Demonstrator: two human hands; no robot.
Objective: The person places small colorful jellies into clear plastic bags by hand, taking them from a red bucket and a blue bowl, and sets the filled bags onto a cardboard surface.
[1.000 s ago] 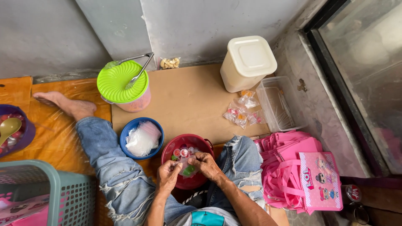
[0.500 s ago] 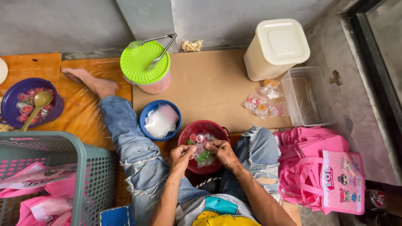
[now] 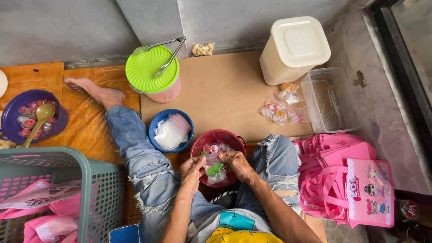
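My left hand and my right hand both pinch a small clear plastic bag with a green jelly cup inside it. They hold it over a red bowl of small coloured jelly cups between my knees. Just left of it stands a blue bowl with a heap of clear plastic bags. I sit on the floor in torn jeans, with my bare left foot stretched out on an orange sheet.
A lime-lidded container with metal tongs stands at the back. A cream lidded bin, filled small bags and a clear tub lie right. Pink bags are stacked right. A purple bowl with spoon and a teal basket sit left.
The view has shifted slightly. My hands have come together over the red bowl and now hold the small bag with the green cup in it.
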